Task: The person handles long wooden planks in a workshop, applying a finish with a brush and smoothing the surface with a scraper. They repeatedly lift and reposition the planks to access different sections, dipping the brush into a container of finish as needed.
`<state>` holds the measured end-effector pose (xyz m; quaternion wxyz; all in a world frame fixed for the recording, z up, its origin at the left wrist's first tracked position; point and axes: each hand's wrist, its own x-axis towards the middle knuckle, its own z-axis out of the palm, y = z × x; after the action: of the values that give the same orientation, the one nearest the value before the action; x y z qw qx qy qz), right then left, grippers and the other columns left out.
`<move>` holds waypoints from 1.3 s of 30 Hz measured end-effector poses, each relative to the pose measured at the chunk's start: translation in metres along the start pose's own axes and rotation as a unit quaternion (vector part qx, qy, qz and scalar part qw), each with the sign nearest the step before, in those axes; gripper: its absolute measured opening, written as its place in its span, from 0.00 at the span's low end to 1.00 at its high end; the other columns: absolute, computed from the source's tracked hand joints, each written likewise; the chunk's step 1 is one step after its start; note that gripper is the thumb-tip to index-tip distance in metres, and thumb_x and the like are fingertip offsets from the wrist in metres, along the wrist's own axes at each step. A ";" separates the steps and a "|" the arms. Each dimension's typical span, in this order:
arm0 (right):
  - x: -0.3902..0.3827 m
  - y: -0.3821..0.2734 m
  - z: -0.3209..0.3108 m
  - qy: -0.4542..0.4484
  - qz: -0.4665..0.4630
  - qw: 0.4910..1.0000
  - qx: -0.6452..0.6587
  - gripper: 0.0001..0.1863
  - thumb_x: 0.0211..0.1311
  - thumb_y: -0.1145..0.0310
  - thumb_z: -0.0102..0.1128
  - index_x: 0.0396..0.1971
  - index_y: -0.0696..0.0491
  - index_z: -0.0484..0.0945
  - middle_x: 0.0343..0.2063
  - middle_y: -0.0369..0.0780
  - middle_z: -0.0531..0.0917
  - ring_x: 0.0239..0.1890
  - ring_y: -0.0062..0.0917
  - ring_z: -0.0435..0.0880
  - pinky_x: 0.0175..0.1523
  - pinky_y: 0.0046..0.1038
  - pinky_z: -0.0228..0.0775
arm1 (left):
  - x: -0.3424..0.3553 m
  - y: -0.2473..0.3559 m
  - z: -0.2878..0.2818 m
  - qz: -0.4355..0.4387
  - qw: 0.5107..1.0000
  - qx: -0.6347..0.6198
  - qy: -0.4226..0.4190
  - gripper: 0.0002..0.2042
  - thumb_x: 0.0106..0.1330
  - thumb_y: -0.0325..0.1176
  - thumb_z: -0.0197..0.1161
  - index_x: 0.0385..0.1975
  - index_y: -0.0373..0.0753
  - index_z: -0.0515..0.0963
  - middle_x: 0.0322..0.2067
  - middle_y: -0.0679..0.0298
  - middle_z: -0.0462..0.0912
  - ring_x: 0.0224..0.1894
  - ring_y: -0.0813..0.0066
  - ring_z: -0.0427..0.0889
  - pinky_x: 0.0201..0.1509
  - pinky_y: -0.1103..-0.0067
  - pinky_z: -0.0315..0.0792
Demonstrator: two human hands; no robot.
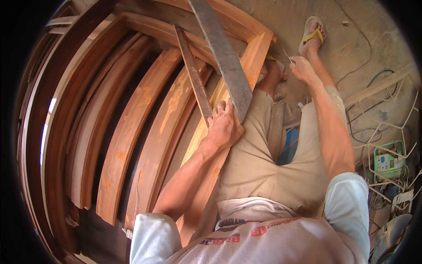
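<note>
My left hand [220, 125] grips a pale wooden beam [257, 53] on the frame, its fingertips at the lower ends of a long grey flat bar [220, 53] and a narrow dark reddish strip [189, 61]. These two lie slanting across the wood. My right hand [303, 69] is closed on a thin pointed tool [288, 57], held out to the right of the beam above the floor, near my sandaled foot. What exactly the tool is, I cannot tell.
Curved wooden slats [145, 114] fill the left side of the view. On the dusty floor [356, 26] at the right are cables, a loose board [378, 88], pale angular rods and a green machine [389, 165]. My legs and sandaled feet show beside the frame.
</note>
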<state>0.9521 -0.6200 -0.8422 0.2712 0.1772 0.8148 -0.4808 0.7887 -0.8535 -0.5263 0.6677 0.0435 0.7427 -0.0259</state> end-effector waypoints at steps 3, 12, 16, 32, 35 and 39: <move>-0.013 -0.018 -0.018 -0.008 0.068 0.997 0.042 0.23 0.63 0.67 0.53 0.55 0.64 0.79 0.38 0.54 0.85 0.36 0.43 0.86 0.48 0.40 0.77 | -0.001 0.000 0.000 -0.002 1.000 -0.009 0.013 0.45 0.56 0.34 0.72 0.74 0.38 0.54 0.65 0.41 0.64 0.69 0.37 0.63 0.69 0.47 0.63; -0.128 -0.135 -0.113 0.138 0.258 0.830 0.475 0.25 0.67 0.68 0.57 0.62 0.61 0.74 0.29 0.35 0.81 0.26 0.16 0.79 0.29 0.20 0.73 | -0.009 0.001 0.004 -0.004 0.996 0.014 0.086 0.50 0.55 0.51 0.73 0.74 0.32 0.56 0.64 0.39 0.70 0.67 0.39 0.70 0.70 0.58 0.67; -0.157 -0.167 -0.178 0.188 0.248 0.855 0.415 0.21 0.67 0.68 0.57 0.57 0.61 0.78 0.29 0.36 0.80 0.26 0.16 0.79 0.31 0.20 0.74 | -0.041 0.019 -0.007 -0.016 0.988 0.020 0.152 0.49 0.55 0.59 0.72 0.71 0.33 0.62 0.62 0.41 0.72 0.65 0.42 0.73 0.69 0.59 0.69; -0.227 -0.081 -0.324 0.163 0.273 0.884 0.344 0.10 0.73 0.71 0.49 0.40 0.62 0.76 0.29 0.39 0.80 0.26 0.21 0.80 0.30 0.24 0.74 | -0.174 0.033 -0.020 -0.136 0.975 0.077 0.156 0.29 0.57 0.40 0.74 0.60 0.41 0.79 0.61 0.52 0.77 0.65 0.48 0.75 0.63 0.55 0.73; -0.218 -0.085 -0.349 0.162 0.264 0.893 0.326 0.09 0.71 0.71 0.49 0.39 0.62 0.76 0.27 0.39 0.80 0.25 0.22 0.79 0.28 0.24 0.73 | -0.150 0.012 0.001 -0.123 0.977 0.051 0.169 0.20 0.62 0.36 0.69 0.54 0.41 0.85 0.57 0.54 0.83 0.60 0.53 0.82 0.57 0.56 0.78; -0.203 -0.095 -0.383 0.150 0.228 0.904 0.330 0.07 0.68 0.72 0.48 0.33 0.59 0.74 0.24 0.38 0.78 0.22 0.21 0.77 0.24 0.24 0.69 | -0.141 -0.006 0.015 -0.110 0.971 0.016 0.213 0.13 0.62 0.32 0.66 0.45 0.40 0.89 0.49 0.52 0.89 0.52 0.55 0.89 0.51 0.61 0.83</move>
<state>0.9567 -0.3342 -0.5035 0.1738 0.5076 0.5781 -0.6148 0.8174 -0.8647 -0.3874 0.4860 -0.0234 0.8678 -0.1010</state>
